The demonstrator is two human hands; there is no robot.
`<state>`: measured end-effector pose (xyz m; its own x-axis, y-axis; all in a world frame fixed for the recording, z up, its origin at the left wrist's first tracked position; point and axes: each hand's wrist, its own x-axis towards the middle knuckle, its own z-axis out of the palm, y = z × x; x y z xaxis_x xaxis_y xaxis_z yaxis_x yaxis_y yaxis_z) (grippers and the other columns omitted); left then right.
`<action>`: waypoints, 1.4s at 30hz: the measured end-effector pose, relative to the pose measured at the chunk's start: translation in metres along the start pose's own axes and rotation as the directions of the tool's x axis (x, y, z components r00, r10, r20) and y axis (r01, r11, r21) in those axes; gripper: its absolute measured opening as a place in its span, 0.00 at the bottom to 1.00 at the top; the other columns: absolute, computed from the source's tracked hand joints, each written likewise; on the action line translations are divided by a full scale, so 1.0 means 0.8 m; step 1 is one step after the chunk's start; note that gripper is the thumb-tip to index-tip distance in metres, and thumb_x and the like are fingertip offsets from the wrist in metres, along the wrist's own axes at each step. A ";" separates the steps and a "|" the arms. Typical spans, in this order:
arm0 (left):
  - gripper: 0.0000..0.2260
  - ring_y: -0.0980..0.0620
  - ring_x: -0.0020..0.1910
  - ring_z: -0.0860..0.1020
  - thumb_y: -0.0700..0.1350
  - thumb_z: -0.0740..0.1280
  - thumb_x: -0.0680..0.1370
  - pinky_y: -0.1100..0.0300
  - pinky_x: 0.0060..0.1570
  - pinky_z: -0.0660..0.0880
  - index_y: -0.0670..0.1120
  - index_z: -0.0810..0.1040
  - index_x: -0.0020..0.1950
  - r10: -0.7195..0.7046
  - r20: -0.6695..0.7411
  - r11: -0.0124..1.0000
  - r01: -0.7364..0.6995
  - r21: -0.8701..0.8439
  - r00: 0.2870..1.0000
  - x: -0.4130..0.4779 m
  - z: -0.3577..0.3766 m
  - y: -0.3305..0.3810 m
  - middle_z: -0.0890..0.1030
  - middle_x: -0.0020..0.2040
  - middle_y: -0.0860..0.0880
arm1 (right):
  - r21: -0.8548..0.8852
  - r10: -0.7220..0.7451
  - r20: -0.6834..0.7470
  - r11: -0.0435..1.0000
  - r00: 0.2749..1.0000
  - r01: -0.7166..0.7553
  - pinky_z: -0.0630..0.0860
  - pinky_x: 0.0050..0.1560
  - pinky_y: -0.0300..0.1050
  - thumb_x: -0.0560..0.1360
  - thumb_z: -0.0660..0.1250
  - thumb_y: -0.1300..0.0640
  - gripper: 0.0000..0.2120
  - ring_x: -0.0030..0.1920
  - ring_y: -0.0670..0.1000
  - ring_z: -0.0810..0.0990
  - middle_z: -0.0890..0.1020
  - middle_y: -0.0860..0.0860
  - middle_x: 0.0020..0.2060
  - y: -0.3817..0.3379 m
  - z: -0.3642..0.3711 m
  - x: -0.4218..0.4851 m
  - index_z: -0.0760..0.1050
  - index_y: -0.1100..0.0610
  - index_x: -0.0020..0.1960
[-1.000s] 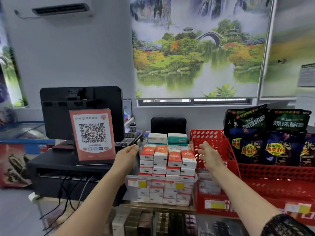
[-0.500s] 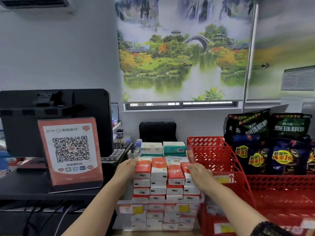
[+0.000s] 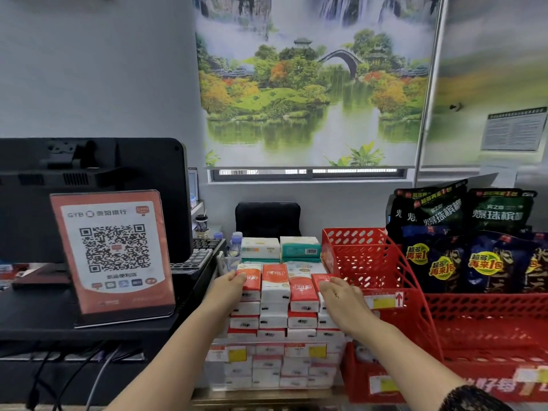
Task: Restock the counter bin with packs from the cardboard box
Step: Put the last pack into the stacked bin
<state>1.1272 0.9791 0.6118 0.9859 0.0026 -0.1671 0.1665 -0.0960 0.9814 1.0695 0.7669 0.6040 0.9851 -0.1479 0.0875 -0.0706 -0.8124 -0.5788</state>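
Observation:
A clear counter bin (image 3: 214,372) with yellow price labels holds several stacked rows of red-and-white tissue packs (image 3: 275,284). My left hand (image 3: 226,289) presses its fingertips against the left end pack of the top row. On the other side, my right hand (image 3: 341,296) rests its fingers on the red pack at the row's right end. The two hands flank the top row, and neither lifts a pack. Behind the stack lie a white pack (image 3: 260,247) and a green pack (image 3: 300,247). No cardboard box is in view.
A red perforated basket (image 3: 373,262) stands right against the stack, with dark snack bags (image 3: 474,241) behind a second red tray. To the left sit a QR-code stand (image 3: 114,256), a black monitor (image 3: 95,173) and a keyboard (image 3: 195,256). A black chair back (image 3: 267,218) is behind.
Both hands came down and inward from above the stack onto the two ends of the top row. The view moved closer to the bin.

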 end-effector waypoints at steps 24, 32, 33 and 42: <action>0.06 0.43 0.46 0.82 0.44 0.58 0.82 0.43 0.51 0.79 0.55 0.71 0.55 0.017 -0.008 0.999 -0.018 -0.026 1.000 0.006 0.007 -0.008 0.82 0.46 0.45 | -0.034 -0.012 -0.010 0.999 1.000 0.012 0.48 0.74 0.51 0.82 0.44 0.44 0.26 0.75 0.56 0.49 0.57 0.52 0.76 0.008 0.023 0.007 0.59 0.53 0.76; 0.14 0.43 0.46 0.83 0.46 0.59 0.82 0.41 0.49 0.79 0.51 0.71 0.68 -0.002 -0.001 1.000 0.002 -0.019 1.000 -0.003 0.004 -0.004 0.83 0.48 0.44 | -0.094 0.002 -0.013 0.996 1.000 -0.003 0.50 0.74 0.56 0.82 0.45 0.44 0.25 0.75 0.55 0.48 0.57 0.51 0.76 0.000 0.017 0.007 0.60 0.51 0.75; 0.14 0.43 0.46 0.83 0.46 0.59 0.82 0.42 0.49 0.80 0.51 0.71 0.68 -0.007 0.001 1.000 0.007 -0.018 1.000 -0.003 0.004 -0.003 0.83 0.48 0.44 | -0.093 0.002 -0.022 0.996 1.000 -0.004 0.50 0.74 0.56 0.82 0.45 0.44 0.24 0.75 0.55 0.47 0.57 0.50 0.76 -0.002 0.015 0.007 0.60 0.50 0.75; 0.15 0.46 0.46 0.81 0.47 0.60 0.82 0.47 0.49 0.80 0.48 0.70 0.69 0.021 -0.007 0.999 -0.021 -0.027 1.000 -0.006 -0.002 0.000 0.81 0.46 0.47 | -0.147 -0.110 0.014 0.983 0.994 0.111 0.44 0.73 0.60 0.82 0.45 0.46 0.21 0.77 0.49 0.43 0.53 0.45 0.77 -0.006 0.019 0.010 0.60 0.42 0.74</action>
<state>1.1229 0.9807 0.6127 0.9893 0.0072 -0.1457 0.1458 -0.0694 0.9869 1.0803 0.7781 0.5956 0.9891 -0.0495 0.1389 0.0169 -0.8979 -0.4399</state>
